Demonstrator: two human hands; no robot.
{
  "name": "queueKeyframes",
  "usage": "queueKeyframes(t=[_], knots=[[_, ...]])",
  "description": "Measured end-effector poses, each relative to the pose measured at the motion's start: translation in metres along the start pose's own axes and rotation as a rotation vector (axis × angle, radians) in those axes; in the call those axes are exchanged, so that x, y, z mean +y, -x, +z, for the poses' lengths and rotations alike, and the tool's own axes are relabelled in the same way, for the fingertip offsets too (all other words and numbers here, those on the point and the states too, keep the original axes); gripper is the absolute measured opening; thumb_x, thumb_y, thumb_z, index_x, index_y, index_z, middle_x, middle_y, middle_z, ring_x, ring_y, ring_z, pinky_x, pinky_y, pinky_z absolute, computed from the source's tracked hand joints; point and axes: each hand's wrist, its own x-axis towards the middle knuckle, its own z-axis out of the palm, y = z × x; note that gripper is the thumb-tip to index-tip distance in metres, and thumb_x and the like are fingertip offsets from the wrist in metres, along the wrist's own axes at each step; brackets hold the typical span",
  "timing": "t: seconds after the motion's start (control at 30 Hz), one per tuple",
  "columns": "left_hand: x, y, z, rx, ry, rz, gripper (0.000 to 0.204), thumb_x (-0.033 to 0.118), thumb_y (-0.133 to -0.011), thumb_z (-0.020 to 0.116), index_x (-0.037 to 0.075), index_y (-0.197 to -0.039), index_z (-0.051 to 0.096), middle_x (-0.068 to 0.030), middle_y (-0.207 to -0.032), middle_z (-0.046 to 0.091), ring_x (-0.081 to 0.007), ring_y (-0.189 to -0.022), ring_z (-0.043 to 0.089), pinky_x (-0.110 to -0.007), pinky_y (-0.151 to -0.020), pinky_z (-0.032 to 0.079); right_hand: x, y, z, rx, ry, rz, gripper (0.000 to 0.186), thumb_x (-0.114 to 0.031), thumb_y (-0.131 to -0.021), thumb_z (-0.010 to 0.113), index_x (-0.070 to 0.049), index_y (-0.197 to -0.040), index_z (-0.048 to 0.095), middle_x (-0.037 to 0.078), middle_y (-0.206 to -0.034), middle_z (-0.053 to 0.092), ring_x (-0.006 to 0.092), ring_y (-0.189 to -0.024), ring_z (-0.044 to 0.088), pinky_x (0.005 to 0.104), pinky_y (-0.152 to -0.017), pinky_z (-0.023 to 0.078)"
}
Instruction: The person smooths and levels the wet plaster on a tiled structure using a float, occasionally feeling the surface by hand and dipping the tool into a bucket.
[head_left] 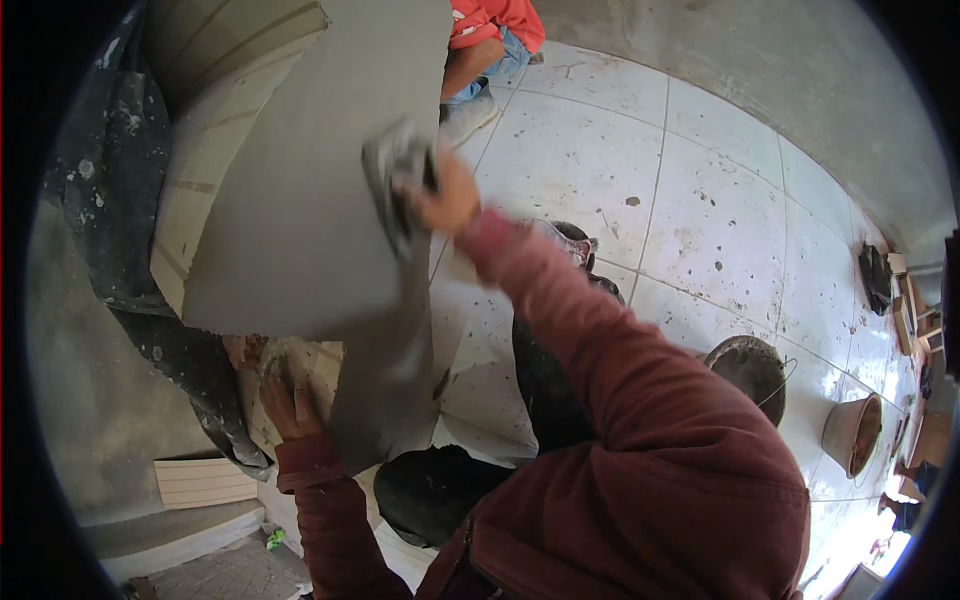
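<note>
My right hand (448, 195) grips a metal plastering trowel (395, 175), blurred by motion, against a broad slab surface coated in smooth grey plaster (270, 220). Lighter tiled board (205, 160) shows along the coating's left edge. Lower left, my left hand (288, 400) lies with fingers extended on a pale tiled piece (325, 365) beside the lower grey-coated part. A dark, paint-spotted sheet (110, 170) hangs along the left side.
Another person (480, 60) in red crouches at the top. White floor tiles (700, 200) carry scattered grey spots. A dark bucket (765, 385) and terracotta-coloured bucket (848, 435) stand at right, near a black bag (875, 275). A grey wall (820, 70) borders the floor.
</note>
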Motion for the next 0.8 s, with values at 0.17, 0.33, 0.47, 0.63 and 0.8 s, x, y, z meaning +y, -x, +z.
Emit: queueKeyframes(t=[0.17,0.33,0.47,0.63,0.8], knots=[[0.001,0.002,-0.001,0.022,-0.024,-0.027,0.05,0.029,-0.086,0.04,-0.004,-0.123,0.039,-0.0255,-0.127,0.036,-0.0393,-0.117,0.033,-0.045,-0.1,0.022,-0.001,0.026,-0.007,-0.097,0.064,0.065,0.054,-0.029,-0.067,0.067,-0.002,-0.108,0.045,0.021,-0.096,0.053,0.0386,-0.088,0.052,0.0414,-0.076,0.043],[0.007,0.0,0.007,0.149,-0.032,0.059,0.046,0.023,-0.084,0.046,-0.009,-0.117,0.041,-0.0285,-0.118,0.041,-0.0448,-0.108,0.037,-0.051,-0.095,0.026,0.019,-0.035,-0.023,-0.036,0.005,0.145,0.047,-0.03,-0.068,0.066,-0.001,-0.1,0.048,0.02,-0.083,0.055,0.0389,-0.081,0.054,0.0414,-0.07,0.044],[-0.017,0.003,0.012,0.197,-0.093,0.165,0.047,0.023,-0.084,0.046,-0.009,-0.117,0.04,-0.0287,-0.118,0.041,-0.0455,-0.107,0.038,-0.052,-0.094,0.027,-0.005,0.043,0.002,-0.08,0.004,-0.085,0.058,-0.032,-0.068,0.066,0.002,-0.111,0.044,0.023,-0.101,0.053,0.0395,-0.092,0.052,0.042,-0.079,0.043],[-0.024,0.011,0.015,0.211,-0.118,0.202,0.048,0.022,-0.083,0.047,-0.009,-0.118,0.039,-0.0289,-0.117,0.042,-0.0465,-0.106,0.038,-0.053,-0.093,0.028,-0.026,-0.014,-0.001,-0.038,0.038,-0.032,0.054,-0.033,-0.069,0.066,0.0,-0.106,0.047,0.022,-0.095,0.055,0.039,-0.088,0.054,0.0413,-0.076,0.044],[0.006,-0.003,0.013,0.176,-0.033,0.134,0.049,0.024,-0.083,0.045,-0.01,-0.118,0.039,-0.0287,-0.117,0.042,-0.0472,-0.107,0.037,-0.053,-0.094,0.027,0.019,-0.016,-0.015,0.112,-0.078,0.322,0.038,-0.028,-0.073,0.064,-0.002,-0.097,0.052,0.018,-0.085,0.059,0.0332,-0.081,0.058,0.0393,-0.071,0.046]])
